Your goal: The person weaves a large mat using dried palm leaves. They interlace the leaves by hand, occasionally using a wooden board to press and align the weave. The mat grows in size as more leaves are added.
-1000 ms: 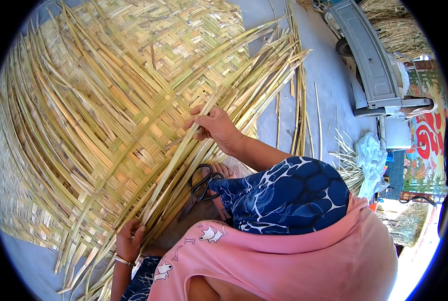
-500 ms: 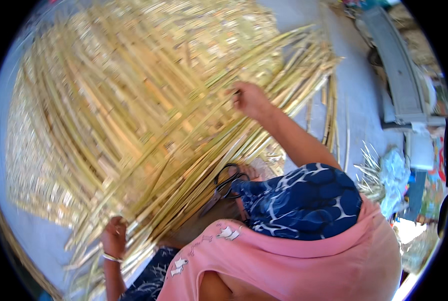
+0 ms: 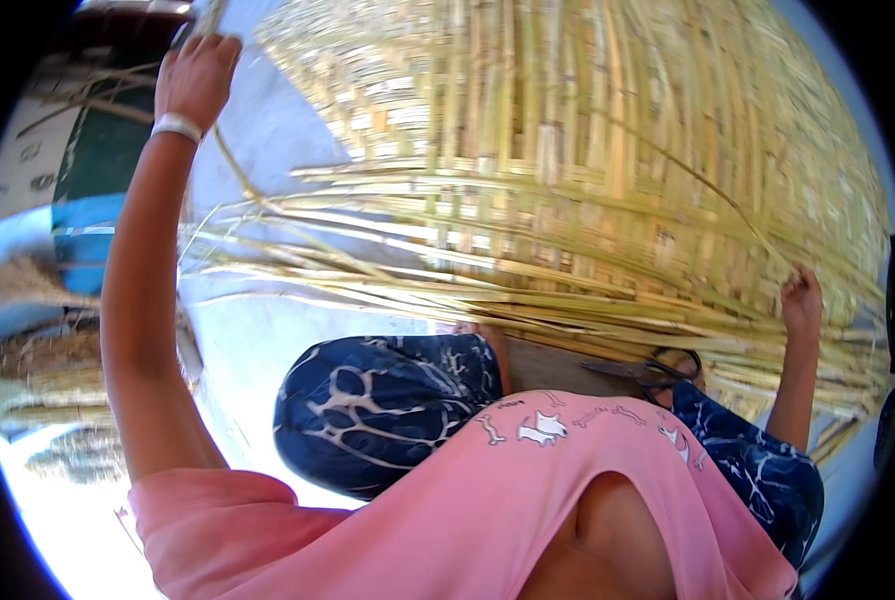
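A half-woven mat (image 3: 587, 130) of yellow-green split reed strips spreads out in front of me. Raised at the upper left, my left hand (image 3: 197, 82), with a white bracelet, is closed on a reed strip (image 3: 229, 160) that hangs down toward the loose ends at the mat's left side. Over the mat's right part, my right hand (image 3: 800, 300) is pinched at the end of a thin brownish reed strip (image 3: 702, 183) slanting across the weave. Dark-handled scissors (image 3: 657, 368) lie between my knees, close to the mat's near edge.
Long loose strips (image 3: 367, 275) stick out past the mat's left edge over the pale blue floor (image 3: 257, 105). Bundles of dry stalks (image 3: 57, 385) and a green and white wall (image 3: 87, 150) are at the far left. My knees (image 3: 387, 415) border the mat's near side.
The view has turned, bringing the mat to the right. My left hand has risen from beside the strip ends to the upper left with a strip; my right hand is now farther right.
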Demonstrator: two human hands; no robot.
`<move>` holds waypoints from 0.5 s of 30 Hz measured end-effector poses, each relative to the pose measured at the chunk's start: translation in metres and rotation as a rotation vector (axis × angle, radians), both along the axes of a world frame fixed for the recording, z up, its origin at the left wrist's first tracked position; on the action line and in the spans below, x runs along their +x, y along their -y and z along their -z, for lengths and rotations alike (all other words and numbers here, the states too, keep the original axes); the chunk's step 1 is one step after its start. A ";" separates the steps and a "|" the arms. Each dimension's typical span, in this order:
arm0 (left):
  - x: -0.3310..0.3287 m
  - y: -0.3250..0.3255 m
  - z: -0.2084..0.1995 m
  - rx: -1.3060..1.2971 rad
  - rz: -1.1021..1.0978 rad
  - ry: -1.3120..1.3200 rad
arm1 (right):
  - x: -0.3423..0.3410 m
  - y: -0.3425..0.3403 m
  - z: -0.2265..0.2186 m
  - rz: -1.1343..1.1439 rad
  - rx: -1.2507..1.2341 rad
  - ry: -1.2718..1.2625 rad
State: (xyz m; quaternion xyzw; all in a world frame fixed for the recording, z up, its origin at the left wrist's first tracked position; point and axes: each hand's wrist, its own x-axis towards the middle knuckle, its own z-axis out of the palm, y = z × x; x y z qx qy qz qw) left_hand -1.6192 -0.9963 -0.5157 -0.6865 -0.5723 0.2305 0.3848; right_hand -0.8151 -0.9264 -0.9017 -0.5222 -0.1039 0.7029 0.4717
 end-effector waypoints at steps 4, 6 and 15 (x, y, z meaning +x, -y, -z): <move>-0.016 -0.014 -0.074 -0.080 -0.272 -0.229 | 0.021 -0.002 0.026 -0.006 -0.033 0.016; 0.018 -0.021 -0.063 0.103 -0.211 -0.097 | 0.034 0.007 0.004 0.031 0.009 0.092; -0.085 -0.005 -0.153 0.456 -0.434 0.024 | 0.055 -0.013 0.011 0.076 0.010 0.229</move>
